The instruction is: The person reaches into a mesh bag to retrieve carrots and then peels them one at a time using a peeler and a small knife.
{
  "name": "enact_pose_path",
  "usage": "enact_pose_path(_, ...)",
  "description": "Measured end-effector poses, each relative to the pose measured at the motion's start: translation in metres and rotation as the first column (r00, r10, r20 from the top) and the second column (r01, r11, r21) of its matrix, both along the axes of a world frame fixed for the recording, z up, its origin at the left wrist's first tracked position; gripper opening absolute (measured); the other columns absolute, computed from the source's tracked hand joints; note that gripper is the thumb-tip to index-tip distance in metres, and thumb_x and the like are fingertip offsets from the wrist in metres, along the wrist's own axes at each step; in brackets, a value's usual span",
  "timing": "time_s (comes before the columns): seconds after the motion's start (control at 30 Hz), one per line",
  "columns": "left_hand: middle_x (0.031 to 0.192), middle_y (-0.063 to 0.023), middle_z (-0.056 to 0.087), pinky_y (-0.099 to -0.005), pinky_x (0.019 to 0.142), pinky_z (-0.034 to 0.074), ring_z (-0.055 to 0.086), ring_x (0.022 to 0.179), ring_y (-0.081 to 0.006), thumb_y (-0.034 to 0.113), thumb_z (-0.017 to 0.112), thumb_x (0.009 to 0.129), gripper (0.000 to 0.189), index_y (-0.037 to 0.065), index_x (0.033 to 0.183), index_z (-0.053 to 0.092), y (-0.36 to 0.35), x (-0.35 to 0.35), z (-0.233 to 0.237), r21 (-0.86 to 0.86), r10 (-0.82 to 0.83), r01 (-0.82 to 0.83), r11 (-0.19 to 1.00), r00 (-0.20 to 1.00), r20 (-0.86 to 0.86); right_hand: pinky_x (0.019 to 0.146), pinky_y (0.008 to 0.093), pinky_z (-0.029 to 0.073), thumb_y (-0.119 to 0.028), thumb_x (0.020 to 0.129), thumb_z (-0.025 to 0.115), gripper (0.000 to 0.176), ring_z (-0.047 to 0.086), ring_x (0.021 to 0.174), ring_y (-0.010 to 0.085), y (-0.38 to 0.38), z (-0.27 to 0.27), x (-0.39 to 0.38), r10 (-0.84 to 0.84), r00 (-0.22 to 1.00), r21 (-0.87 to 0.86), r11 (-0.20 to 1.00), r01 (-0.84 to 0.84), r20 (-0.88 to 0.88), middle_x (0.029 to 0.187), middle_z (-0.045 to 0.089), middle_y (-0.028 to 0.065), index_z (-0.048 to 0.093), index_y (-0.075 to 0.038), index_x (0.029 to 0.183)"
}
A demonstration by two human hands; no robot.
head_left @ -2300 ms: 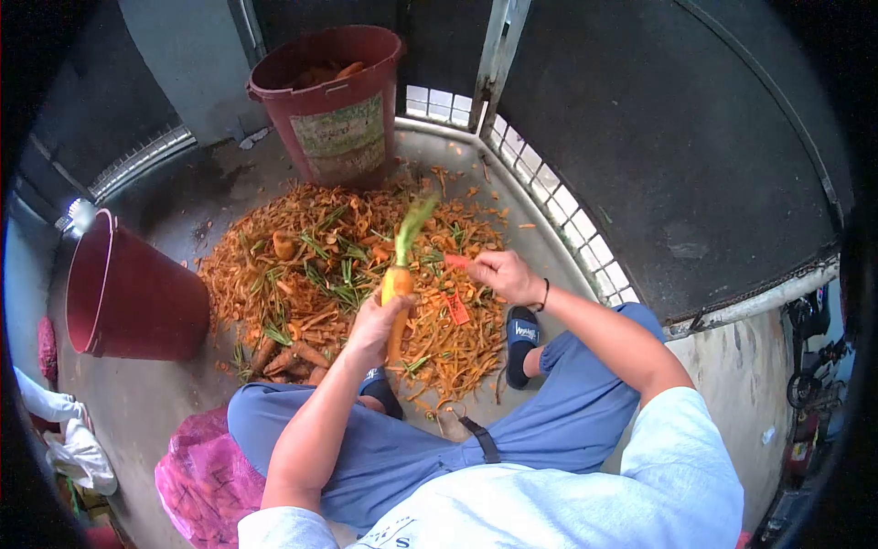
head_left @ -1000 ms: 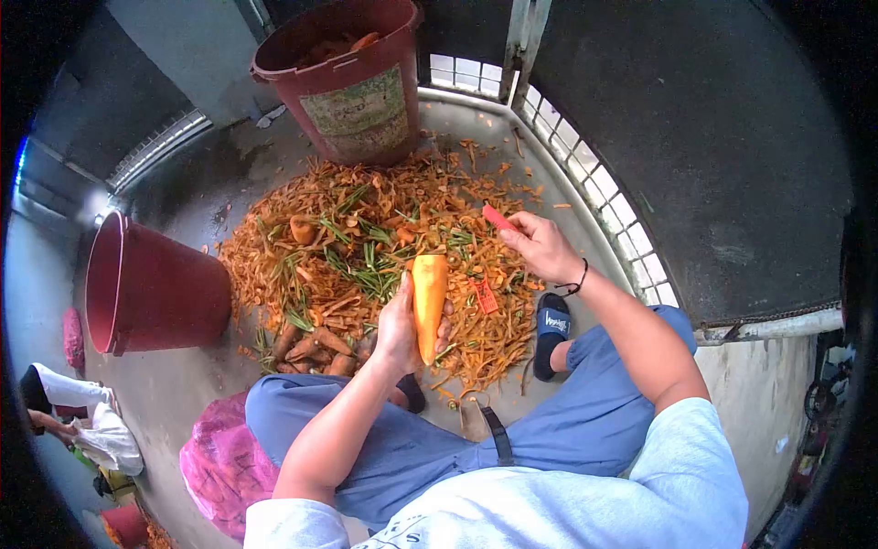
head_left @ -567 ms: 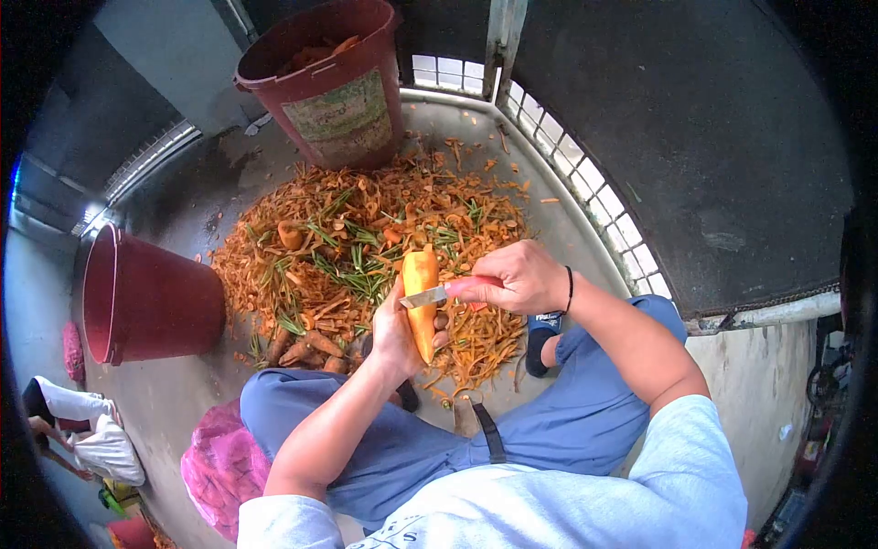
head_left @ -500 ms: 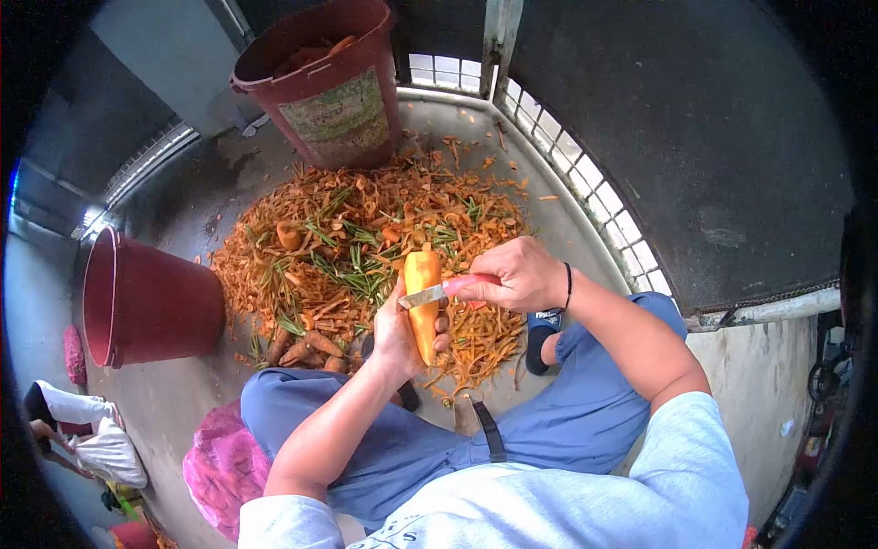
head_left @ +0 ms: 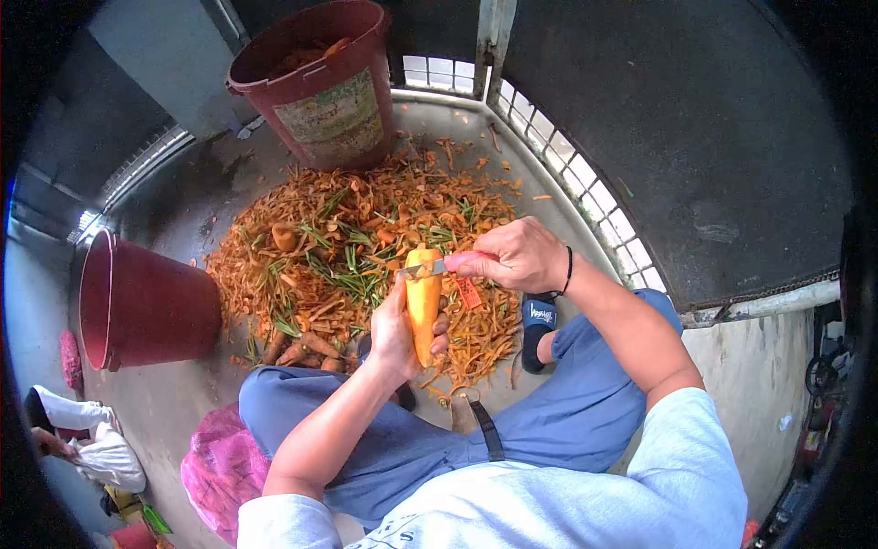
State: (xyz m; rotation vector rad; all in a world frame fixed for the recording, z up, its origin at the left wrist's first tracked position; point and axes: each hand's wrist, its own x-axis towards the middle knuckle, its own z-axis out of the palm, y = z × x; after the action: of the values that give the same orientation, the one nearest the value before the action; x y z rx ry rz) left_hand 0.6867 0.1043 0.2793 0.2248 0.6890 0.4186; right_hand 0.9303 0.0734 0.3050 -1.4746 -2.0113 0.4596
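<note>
A peeled orange carrot (head_left: 422, 306) stands roughly upright in my left hand (head_left: 395, 337), its thick end at the top. My right hand (head_left: 523, 256) is closed on the pink handle of a knife (head_left: 465, 262). The metal blade lies across the carrot near its top end. Beneath both hands spreads a large heap of orange peelings (head_left: 357, 220) mixed with green stems. Several unpeeled carrots (head_left: 306, 348) lie at the heap's near left edge.
A tall red bin (head_left: 329, 101) holding orange pieces stands behind the heap. Another red bucket (head_left: 151, 302) leans at the left. A pink mesh sack (head_left: 224, 467) sits by my left knee. At the far left is another person (head_left: 101, 448). Mesh fencing (head_left: 567, 165) runs behind.
My right hand and the knife have moved up along the carrot, so the blade is now near its top. The other person at the far left has shifted slightly.
</note>
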Motion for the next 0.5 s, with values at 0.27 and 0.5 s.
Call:
enact_pose_path(0.27,0.093,-0.0055,0.058,-0.0337,0.047,0.044,0.054,0.069,-0.0209,0.057,0.037,0.105,0.048,0.017,0.123,0.055,-0.006,-0.005,-0.006,0.002,-0.052,0.052,0.999,0.998,0.045,0.052,0.0376,0.047,-0.056,0.093,0.066,0.055,0.061,0.053,0.0216,0.007,0.024,0.032,-0.305,0.952,-0.133,0.943,0.304,0.013,0.06,0.062,0.0116,0.068,-0.007,0.068)
enact_pose_path(0.5,0.098,-0.0048,0.061,-0.0331,0.048,0.046,0.058,0.07,-0.0216,0.057,0.038,0.105,0.052,0.014,0.127,0.056,0.002,-0.007,-0.012,-0.012,-0.053,0.053,0.999,0.998,0.037,0.048,0.0377,0.045,-0.054,0.092,0.069,0.05,0.059,0.047,0.0247,-0.019,0.012,-0.013,0.028,0.998,-0.185,0.982,-0.039,-0.058,0.053,0.059,0.008,0.069,-0.01,0.067)
